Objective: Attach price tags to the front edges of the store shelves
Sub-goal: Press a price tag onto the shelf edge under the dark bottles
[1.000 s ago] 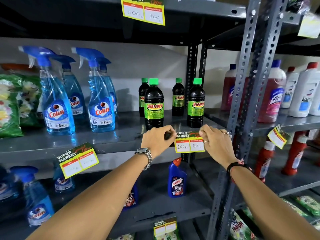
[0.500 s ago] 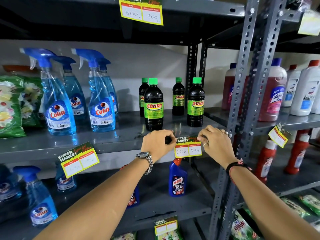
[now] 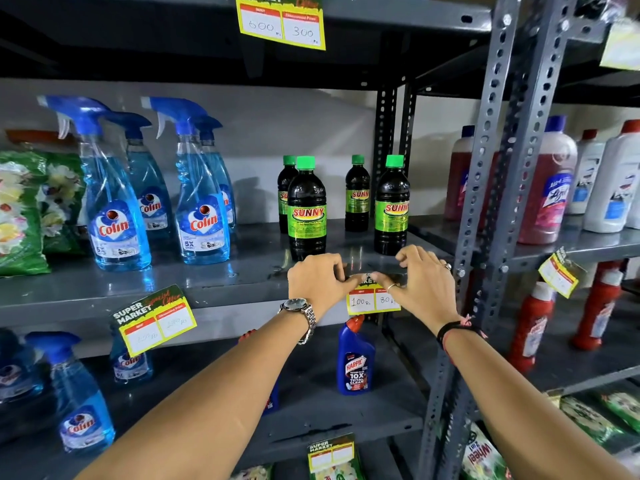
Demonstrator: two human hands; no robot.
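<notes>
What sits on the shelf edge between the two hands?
Head view: the price tag, its top pinched by left hand and right hand.

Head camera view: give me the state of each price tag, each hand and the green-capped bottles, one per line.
Yellow 100/80 price tag: at shelf edge, top pinched by both hands.
Left hand: pinching tag's top.
Right hand: pinching tag's top.
Tilted yellow tag under blue sprays: hanging, untouched.
Yellow 600/300 tag: hanging on top shelf.
Dark green-capped bottles: upright, capped.

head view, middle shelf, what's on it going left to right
green floral packets → Colin spray bottles → Sunny bottles → grey upright post → pink Lizol bottle → white bottles
</notes>
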